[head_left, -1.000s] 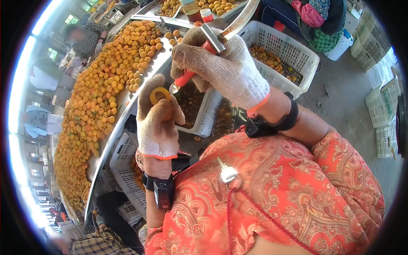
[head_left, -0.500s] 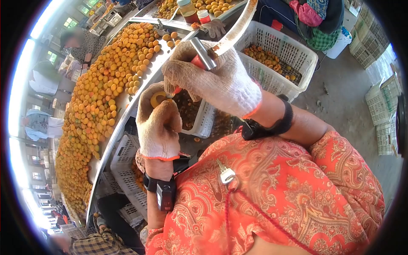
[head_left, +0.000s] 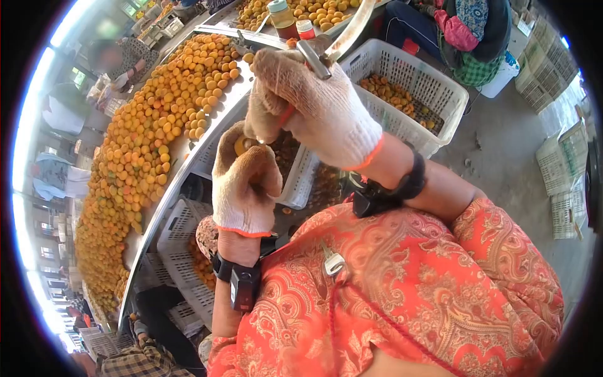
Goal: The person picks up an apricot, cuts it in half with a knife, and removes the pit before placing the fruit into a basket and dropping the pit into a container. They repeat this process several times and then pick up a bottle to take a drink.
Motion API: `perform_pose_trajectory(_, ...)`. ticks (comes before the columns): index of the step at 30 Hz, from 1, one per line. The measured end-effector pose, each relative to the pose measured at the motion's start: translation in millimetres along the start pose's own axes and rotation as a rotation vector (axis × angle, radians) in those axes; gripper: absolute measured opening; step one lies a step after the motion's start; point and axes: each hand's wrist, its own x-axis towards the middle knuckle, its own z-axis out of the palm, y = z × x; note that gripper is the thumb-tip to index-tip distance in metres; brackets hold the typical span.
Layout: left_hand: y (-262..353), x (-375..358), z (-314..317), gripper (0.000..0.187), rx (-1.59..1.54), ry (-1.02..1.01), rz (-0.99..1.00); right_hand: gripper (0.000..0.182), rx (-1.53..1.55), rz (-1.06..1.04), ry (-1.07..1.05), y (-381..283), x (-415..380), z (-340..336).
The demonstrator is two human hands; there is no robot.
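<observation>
My left hand (head_left: 245, 182), in a stained knit glove, is closed around a yellow-orange apricot (head_left: 241, 146), mostly hidden by its fingers. Just above and right of it, my right hand (head_left: 314, 107), gloved too, grips a red-handled tool with a shiny metal cylinder (head_left: 313, 60) sticking out at the top of the fist. A red bit of the handle shows between its fingers, which are right at the apricot; the tool's working end is hidden. Beneath the hands, a white crate (head_left: 300, 185) holds dark, brownish pieces.
A sloping table is heaped with apricots (head_left: 147, 144) to the left. Ahead stand a lidded jar (head_left: 282, 20) and a red jar with a white lid (head_left: 305, 29). Another white crate (head_left: 433, 66) contains fruit pieces. A person (head_left: 465, 38) sits beyond it; stacked crates (head_left: 565, 163) line the right.
Both hands have shifted slightly right, and the right hand has turned so the metal cylinder sits higher. The apricot stays in my left hand, more covered by fingers.
</observation>
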Motion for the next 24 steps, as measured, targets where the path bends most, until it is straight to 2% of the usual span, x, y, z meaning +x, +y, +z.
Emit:
perform_pose_trajectory(3, -2.7, 0.2, -0.1, 0.036, -0.149, -0.067, -0.032, 0.045, 0.222, -0.024, 0.006, 6.0, 6.3, 0.6)
perform_pose_trajectory(8, -10.8, 9.6, -5.5, 0.035, -0.280, -0.143, -0.061, 0.044, 0.348, 0.041, 0.069, 12.7, 13.5, 3.9)
perform_pose_trajectory(10, -15.1, 8.8, -5.0, 0.034, -0.345, 0.028, -0.101, 0.039, 0.289, 0.092, 0.143, 12.7, 10.6, 9.2)
perform_pose_trajectory(12, -12.8, 7.7, -6.2, 0.033, -0.345, -0.001, -0.113, 0.034, 0.329, 0.090, 0.169, 19.1, 11.4, 8.9)
perform_pose_trajectory(15, -11.7, 3.0, -7.9, 0.034, -0.245, -0.030, -0.107, 0.027, 0.459, 0.067, 0.085, 30.1, 7.4, 1.1)
perform_pose_trajectory(17, -10.1, 5.6, -13.7, 0.034, 0.345, -0.034, -0.007, 0.026, 0.211, 0.082, 0.013, 26.0, 2.4, 3.5)
perform_pose_trajectory(18, -9.1, 5.7, -11.4, 0.034, 0.341, -0.030, -0.010, 0.026, 0.210, 0.088, 0.012, 26.1, 2.7, 2.7)
perform_pose_trajectory(20, -5.1, 5.6, -2.5, 0.035, 0.082, 0.111, -0.183, 0.027, 0.297, 0.134, 0.049, 27.4, 5.5, -0.5)
perform_pose_trajectory(22, -7.4, 7.0, -1.8, 0.034, 0.017, 0.123, -0.195, 0.029, 0.371, 0.143, 0.040, 31.8, 9.0, -2.7)
perform_pose_trajectory(24, -11.1, 8.0, -3.9, 0.033, -0.050, 0.132, -0.211, 0.043, 0.342, 0.176, 0.103, 33.0, 12.5, -2.4)
